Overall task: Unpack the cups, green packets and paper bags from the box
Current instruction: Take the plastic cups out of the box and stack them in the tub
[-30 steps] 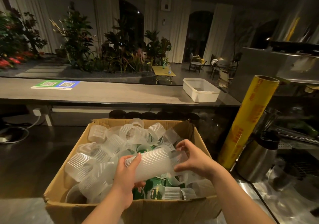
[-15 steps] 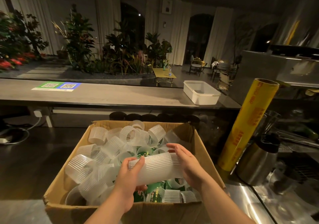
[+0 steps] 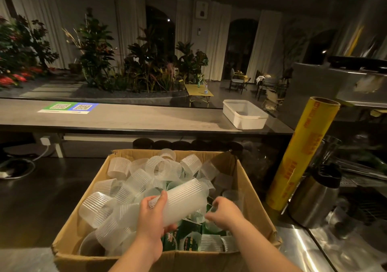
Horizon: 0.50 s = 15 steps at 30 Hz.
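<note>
While the left hand stays clamped on a ribbed cup stack above the box, the right hand, half-curled and empty beside it, should support the far end so nested cups lift out together.

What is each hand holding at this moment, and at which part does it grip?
The left hand grips a stack of ribbed clear cups at its near end. The right hand holds nothing; it reaches into the cardboard box.
</note>
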Each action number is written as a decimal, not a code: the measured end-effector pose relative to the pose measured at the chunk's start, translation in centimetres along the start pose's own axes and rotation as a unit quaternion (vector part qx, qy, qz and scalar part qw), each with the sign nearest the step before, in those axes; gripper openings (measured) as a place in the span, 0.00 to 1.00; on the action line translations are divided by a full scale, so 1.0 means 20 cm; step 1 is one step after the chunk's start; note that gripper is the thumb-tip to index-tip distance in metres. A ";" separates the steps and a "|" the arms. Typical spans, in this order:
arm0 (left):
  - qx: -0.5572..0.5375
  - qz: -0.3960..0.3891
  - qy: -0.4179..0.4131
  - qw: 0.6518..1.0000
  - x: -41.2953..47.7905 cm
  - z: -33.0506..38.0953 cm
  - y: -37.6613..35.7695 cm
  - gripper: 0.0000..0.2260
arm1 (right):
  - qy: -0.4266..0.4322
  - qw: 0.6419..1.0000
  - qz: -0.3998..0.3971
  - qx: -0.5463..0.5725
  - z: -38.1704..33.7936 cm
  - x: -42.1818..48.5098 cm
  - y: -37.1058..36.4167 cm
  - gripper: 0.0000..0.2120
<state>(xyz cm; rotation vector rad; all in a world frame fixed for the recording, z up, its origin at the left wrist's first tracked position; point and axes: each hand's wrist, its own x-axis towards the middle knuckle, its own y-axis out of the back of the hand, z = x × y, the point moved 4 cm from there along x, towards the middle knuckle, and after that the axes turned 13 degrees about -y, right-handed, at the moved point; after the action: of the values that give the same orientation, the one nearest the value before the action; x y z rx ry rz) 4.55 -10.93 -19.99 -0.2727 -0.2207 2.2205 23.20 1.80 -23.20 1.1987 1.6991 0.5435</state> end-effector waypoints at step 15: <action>0.004 0.000 0.003 1.000 0.02 -0.03 0.01 0.16 | 0.019 0.873 0.033 0.485 -0.06 -0.15 0.23 0.11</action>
<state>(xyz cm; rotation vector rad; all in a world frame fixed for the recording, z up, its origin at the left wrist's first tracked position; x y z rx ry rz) 4.35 -10.79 -20.74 -0.2757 -0.2088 2.2207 24.49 1.25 -17.84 1.9404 2.0257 -0.3388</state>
